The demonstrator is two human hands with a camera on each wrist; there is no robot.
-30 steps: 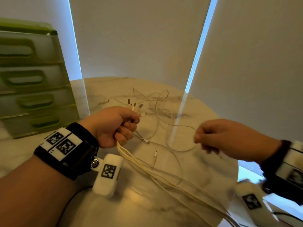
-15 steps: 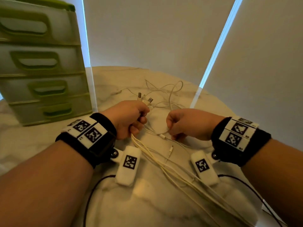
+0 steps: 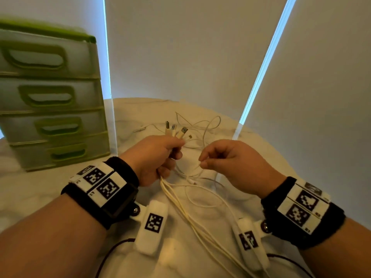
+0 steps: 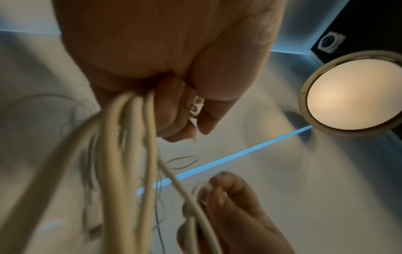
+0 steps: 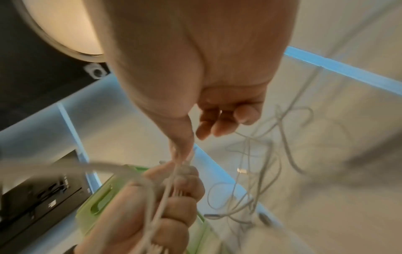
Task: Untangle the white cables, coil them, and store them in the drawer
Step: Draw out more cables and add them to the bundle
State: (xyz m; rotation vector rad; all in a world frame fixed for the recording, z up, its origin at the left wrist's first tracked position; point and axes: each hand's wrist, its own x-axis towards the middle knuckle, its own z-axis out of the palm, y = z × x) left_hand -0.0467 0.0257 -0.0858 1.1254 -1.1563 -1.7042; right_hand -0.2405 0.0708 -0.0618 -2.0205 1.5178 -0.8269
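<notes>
Head view shows the left hand (image 3: 156, 157) fisted around the bundled white cables (image 3: 180, 205), plugs (image 3: 176, 130) poking out above. The right hand (image 3: 228, 163) pinches one thin strand (image 3: 192, 171). Best to draw that strand slowly through, keeping the bundle firmly clamped. Loose loops lie on the bench (image 3: 30, 189); the drawer unit (image 3: 50, 97) stands shut at left.

On the table (image 3: 200, 257): drawer unit (image 3: 50, 97) standing far left, four drawers stacked. Cable bundle (image 3: 180, 207) gripped in left hand (image 3: 154, 157) mid-table, USB plugs (image 3: 175, 130) sticking up out the far side of the fist, strands trailing back toward the near right edge. Right hand (image 3: 230, 165) just beside it on the right, pinching a thin cable (image 3: 192, 171). Loose cable tangle (image 3: 202, 127) lying behind both hands. Window blinds (image 3: 180, 47) behind the table.
</notes>
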